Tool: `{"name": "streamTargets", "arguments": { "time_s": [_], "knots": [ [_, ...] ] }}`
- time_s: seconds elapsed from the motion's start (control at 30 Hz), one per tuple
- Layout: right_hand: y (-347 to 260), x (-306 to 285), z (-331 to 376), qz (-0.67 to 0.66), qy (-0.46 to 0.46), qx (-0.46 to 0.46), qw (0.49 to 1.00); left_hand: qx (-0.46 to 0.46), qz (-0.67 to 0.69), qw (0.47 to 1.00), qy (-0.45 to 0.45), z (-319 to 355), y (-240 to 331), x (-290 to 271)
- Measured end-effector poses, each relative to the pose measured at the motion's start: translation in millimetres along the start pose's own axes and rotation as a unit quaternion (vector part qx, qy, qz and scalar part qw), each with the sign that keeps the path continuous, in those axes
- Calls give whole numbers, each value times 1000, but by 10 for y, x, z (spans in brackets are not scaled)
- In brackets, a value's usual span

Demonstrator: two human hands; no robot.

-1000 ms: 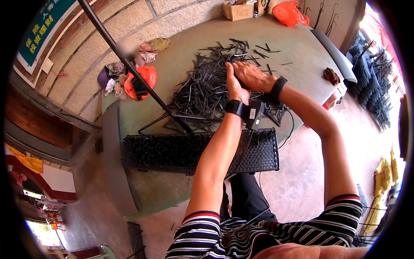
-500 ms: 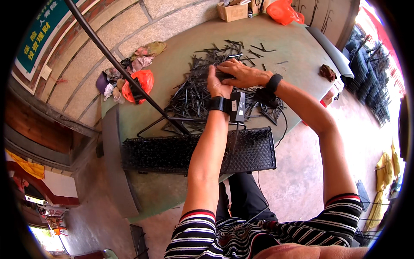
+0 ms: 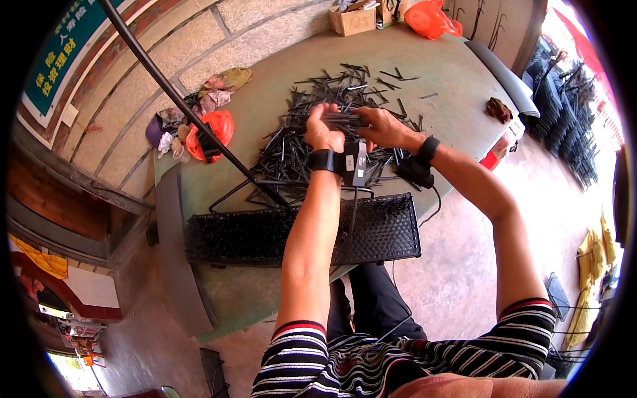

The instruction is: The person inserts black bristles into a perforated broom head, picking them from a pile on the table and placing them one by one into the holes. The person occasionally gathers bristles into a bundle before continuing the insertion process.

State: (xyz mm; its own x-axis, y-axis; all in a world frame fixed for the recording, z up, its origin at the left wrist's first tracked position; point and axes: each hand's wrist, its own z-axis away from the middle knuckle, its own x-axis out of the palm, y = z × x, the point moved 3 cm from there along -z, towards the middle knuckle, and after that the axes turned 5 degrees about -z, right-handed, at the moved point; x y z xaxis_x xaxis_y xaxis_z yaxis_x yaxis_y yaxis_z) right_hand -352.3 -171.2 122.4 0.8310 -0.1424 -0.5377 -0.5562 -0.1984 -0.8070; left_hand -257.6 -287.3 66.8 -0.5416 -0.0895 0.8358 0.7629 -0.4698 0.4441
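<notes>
A loose pile of thin black plastic-looking strips (image 3: pixel 282 154) covers the middle of the table. Over it, my left hand (image 3: pixel 323 131) is closed around a bundle of the same black strips (image 3: pixel 341 121). The bundle lies crosswise, its right end gripped by the fingers of my right hand (image 3: pixel 385 129). Nearer to me, below my left forearm, a long black woven tray-like piece (image 3: pixel 391 229) with a meshed surface rests along the table's near side. Straps with small black boxes are on both wrists.
A black metal pole (image 3: pixel 166 79) slants down from the upper left to the woven piece. Cloths and a red plastic bag (image 3: pixel 213 132) lie at the left edge. A cardboard box (image 3: pixel 353 21) and another red bag (image 3: pixel 432 18) sit at the far edge. A dark cable hangs from the right wrist.
My right hand has moved right, off the left palm, to the end of the strip bundle, which shows more plainly between the hands. My left hand shifted slightly left and nearer.
</notes>
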Motion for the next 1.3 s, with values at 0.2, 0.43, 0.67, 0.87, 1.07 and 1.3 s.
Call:
{"name": "streamTargets", "arguments": {
  "time_s": [0.2, 0.43, 0.67, 0.87, 1.07, 1.3],
  "knots": [
    [48, 90, -15, 111, 120, -120, 979, 11, -36, 999, -36, 126, -127, 65],
    [182, 107, 169, -205, 109, 80, 969, 22, -80, 997, -1, 337, -76, 220],
    [-108, -46, 528, 32, 54, 73, 995, 19, -113, 993, -34, 416, -125, 157],
    [-1341, -159, 1584, -5, 130, 4, 991, -22, -275, 952, -133, 1235, 370, 128],
    [-1777, 828, 2142, -197, 78, 40, 976, 65, -304, 933, -180, 2194, 805, -468],
    [-1768, 2368, 1579, -173, 77, 15, 982, 271, -469, 838, -59, 2611, 1317, -1787]
  ]
}}
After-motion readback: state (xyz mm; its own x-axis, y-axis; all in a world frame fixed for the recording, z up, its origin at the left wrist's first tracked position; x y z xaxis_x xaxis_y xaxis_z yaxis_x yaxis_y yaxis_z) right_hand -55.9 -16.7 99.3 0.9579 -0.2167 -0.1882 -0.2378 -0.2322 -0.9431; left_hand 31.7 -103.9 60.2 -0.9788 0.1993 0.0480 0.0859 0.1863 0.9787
